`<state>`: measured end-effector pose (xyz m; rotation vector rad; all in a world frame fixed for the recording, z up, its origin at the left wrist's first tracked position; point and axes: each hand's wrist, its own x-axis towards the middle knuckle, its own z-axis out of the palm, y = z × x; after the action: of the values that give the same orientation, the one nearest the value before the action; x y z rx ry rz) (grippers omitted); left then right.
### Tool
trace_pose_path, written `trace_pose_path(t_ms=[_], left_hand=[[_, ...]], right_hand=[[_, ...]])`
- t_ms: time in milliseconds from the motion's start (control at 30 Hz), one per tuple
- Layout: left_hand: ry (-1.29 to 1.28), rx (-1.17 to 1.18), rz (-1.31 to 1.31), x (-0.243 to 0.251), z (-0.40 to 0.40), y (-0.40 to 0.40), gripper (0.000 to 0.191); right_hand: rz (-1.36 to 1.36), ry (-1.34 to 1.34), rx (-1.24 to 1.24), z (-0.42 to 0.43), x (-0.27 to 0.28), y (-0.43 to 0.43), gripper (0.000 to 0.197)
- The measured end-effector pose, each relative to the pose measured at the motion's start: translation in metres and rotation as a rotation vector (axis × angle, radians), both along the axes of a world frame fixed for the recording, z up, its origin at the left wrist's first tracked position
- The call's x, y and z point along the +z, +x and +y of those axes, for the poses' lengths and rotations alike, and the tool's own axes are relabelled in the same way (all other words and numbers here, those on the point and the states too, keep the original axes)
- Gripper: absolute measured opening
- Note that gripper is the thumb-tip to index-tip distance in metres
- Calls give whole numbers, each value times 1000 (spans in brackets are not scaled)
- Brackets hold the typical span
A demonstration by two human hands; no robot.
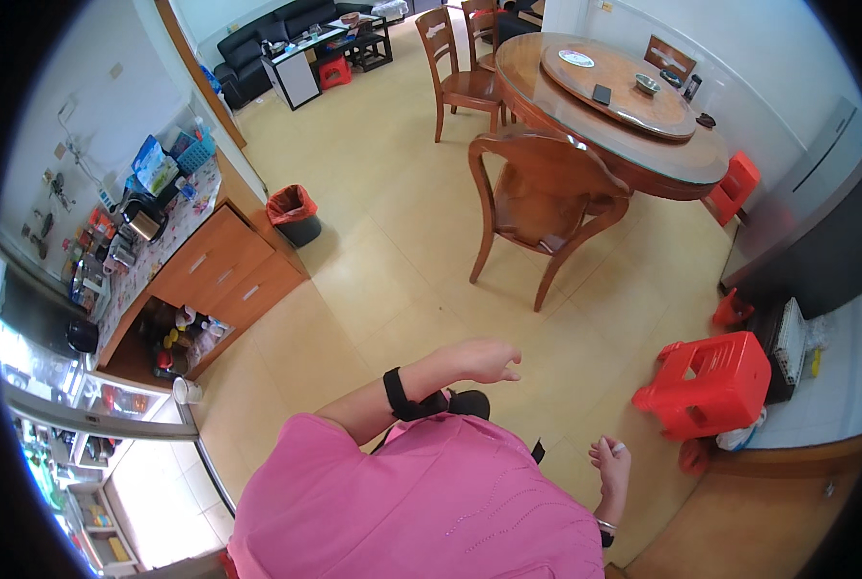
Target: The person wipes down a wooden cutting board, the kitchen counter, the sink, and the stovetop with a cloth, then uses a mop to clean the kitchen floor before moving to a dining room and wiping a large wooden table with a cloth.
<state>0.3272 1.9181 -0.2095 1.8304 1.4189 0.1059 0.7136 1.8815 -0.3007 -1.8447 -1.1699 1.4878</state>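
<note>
My left hand reaches across the front of my pink shirt, over the tiled floor. Its fingers are loosely bent and slightly apart, with nothing seen in them. A black strap circles that forearm. To the right hangs my right hand, its fingers loosely curled. Something small and white shows at one finger; whether it is worn or held is unclear. A bracelet and a dark band sit at that wrist. Nearest to the right hand, though apart from it, are stacked red plastic stools. One dark shoe shows below my left forearm.
Ahead stand a wooden armchair and a round dining table with a turntable. A cabinet and a lined trash bin stand left. A refrigerator is at right. A black sofa stands far back.
</note>
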Motion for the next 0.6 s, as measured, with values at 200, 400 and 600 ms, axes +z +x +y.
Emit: trace_pose_path(t_ms=[200, 400, 600], left_hand=[[1, -105, -12, 1, 98, 63, 41], [4, -193, -85, 3, 232, 123, 39], [81, -353, -154, 42, 373, 196, 39]], right_hand=[[34, 2, 127, 110, 2, 35, 34], [30, -14, 17, 207, 4, 70, 35], [78, -33, -150, 290, 6, 124, 30]])
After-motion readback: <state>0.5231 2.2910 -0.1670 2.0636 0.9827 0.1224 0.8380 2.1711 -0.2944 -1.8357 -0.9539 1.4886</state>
